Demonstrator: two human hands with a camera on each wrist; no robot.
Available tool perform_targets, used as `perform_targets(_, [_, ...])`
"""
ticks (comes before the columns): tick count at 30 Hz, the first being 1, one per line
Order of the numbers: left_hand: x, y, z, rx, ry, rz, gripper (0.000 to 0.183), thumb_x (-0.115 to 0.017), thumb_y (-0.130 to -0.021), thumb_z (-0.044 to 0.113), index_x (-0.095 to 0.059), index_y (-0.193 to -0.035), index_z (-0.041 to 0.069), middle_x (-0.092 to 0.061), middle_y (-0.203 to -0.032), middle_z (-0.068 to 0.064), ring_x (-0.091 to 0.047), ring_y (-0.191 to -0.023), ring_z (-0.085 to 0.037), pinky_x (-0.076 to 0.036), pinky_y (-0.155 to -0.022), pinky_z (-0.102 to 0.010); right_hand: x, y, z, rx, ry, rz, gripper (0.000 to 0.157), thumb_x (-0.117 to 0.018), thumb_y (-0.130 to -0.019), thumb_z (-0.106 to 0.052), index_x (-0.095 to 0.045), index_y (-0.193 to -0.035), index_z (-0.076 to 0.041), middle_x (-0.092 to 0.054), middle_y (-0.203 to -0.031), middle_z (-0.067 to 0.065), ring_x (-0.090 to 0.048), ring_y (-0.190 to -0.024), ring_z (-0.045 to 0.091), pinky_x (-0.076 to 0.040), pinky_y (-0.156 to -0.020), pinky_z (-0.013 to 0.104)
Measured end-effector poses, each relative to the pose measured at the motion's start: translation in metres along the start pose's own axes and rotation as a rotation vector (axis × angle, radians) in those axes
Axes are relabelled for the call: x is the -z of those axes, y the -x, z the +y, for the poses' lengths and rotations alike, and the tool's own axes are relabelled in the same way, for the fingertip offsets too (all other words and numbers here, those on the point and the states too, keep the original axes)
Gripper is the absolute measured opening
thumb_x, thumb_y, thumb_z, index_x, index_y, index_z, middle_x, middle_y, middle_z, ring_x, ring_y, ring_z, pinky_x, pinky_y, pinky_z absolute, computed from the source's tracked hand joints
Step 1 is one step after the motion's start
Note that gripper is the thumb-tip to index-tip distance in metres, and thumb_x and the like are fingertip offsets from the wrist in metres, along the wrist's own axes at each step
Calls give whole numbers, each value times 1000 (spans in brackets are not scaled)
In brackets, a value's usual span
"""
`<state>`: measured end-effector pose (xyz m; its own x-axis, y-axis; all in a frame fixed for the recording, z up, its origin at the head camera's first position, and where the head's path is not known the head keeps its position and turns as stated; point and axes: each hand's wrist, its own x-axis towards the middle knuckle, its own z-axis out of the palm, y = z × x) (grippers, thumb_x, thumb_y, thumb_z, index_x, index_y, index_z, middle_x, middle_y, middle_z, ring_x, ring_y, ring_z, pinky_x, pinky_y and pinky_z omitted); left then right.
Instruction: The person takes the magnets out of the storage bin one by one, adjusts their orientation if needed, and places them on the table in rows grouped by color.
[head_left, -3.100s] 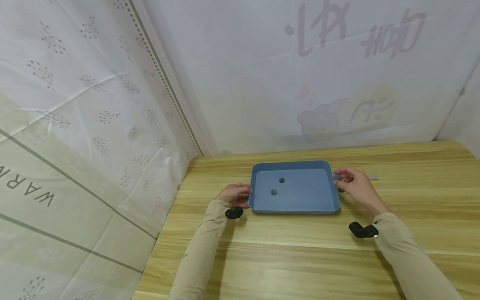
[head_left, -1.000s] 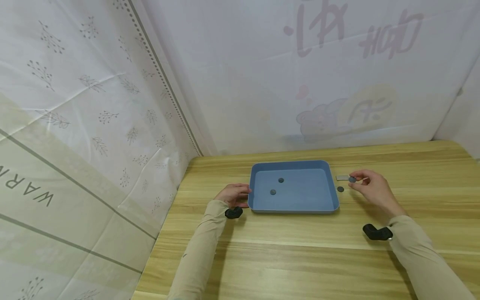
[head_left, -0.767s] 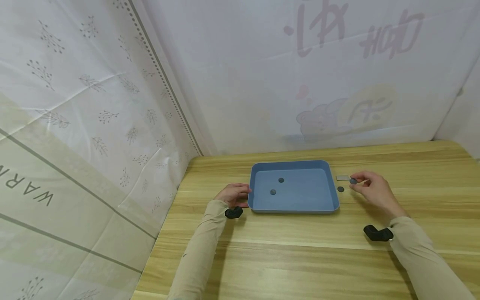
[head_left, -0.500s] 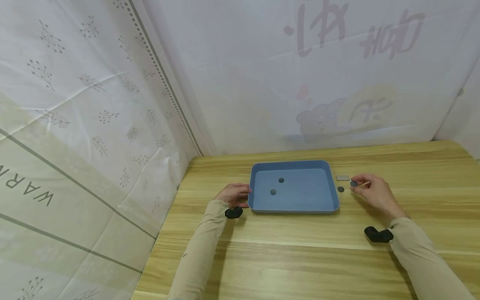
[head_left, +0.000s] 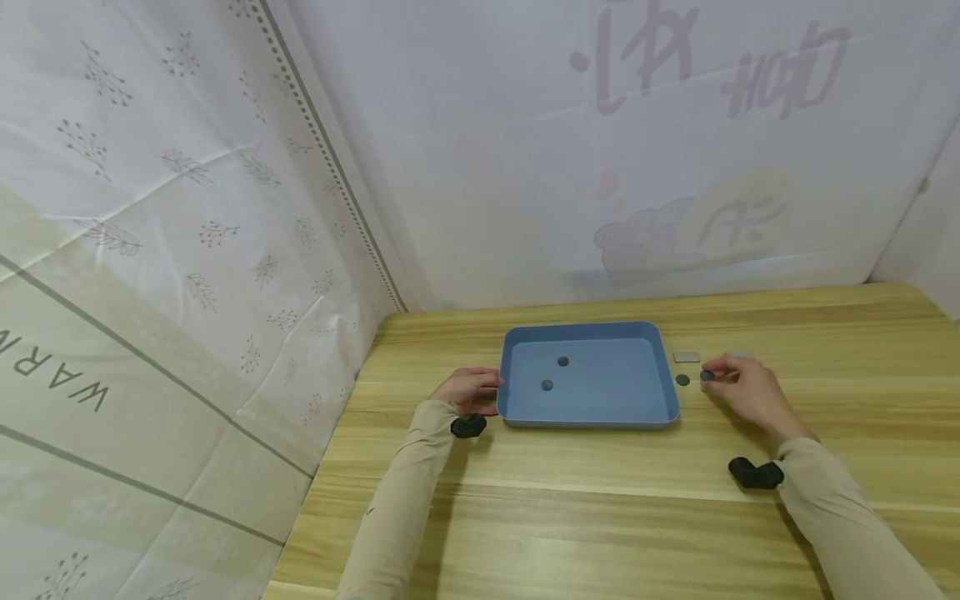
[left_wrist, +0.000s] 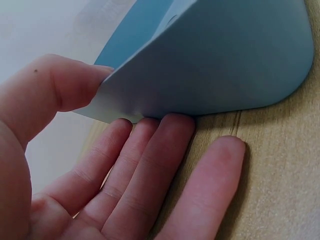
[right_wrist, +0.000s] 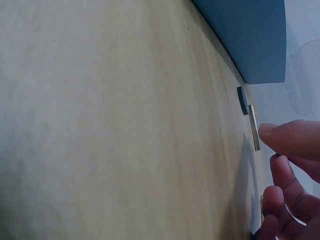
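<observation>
In the head view my left hand (head_left: 468, 390) is at the left end of a shallow blue tray (head_left: 592, 414). The left wrist view shows its thumb (left_wrist: 80, 82) over the rim and the fingertips against the foot of the outer wall. Right of the tray, my right hand (head_left: 752, 398) pinches a dark round disc (head_left: 707, 376) between thumb and fingers, low over the table. A second dark disc (head_left: 682, 380) lies between the tray and that hand. Two more discs, one nearer the back (head_left: 563, 362) and one nearer the front (head_left: 547, 385), lie inside the tray.
A pale flat rectangular piece (head_left: 686, 357) lies beside the tray's right wall. Another pale piece (head_left: 741, 355) shows partly behind my right hand. A wooden table (head_left: 570, 517) bears everything, with printed cloth (head_left: 480, 167) hanging behind it and at the left.
My right hand has moved right, away from the tray's side, still pinching the disc, then slightly nearer my body. Both pale pieces now show. The left hand and tray stay put.
</observation>
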<state>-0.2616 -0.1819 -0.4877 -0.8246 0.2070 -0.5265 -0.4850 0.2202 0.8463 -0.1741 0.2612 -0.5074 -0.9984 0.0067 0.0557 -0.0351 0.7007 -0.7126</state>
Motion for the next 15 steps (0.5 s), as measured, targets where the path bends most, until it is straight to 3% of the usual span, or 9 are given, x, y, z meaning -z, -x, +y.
perform_targets(6, [0,-1,-1,-3,-2,-1,45,-65,-87,10,-56,-131,1,-64,-119,-13,-63,-104,-21,-57,-71,-35,-2,-3,1,-6,19,-12,33,-67,-90,-19,-65,-115,2,-63,-105,21,-60,-92,31,-44,-70,31])
perform_targets(15, [1,0,0,2,1,0,47,-66,-87,9,-56,-132,4,-62,-125,-15,-64,-105,-22,-57,-72,-35,-3,-5,0,-17,15,-27,35,-67,-90,-20,-65,-116,2,-65,-107,23,-60,-98,39,-47,-78,49])
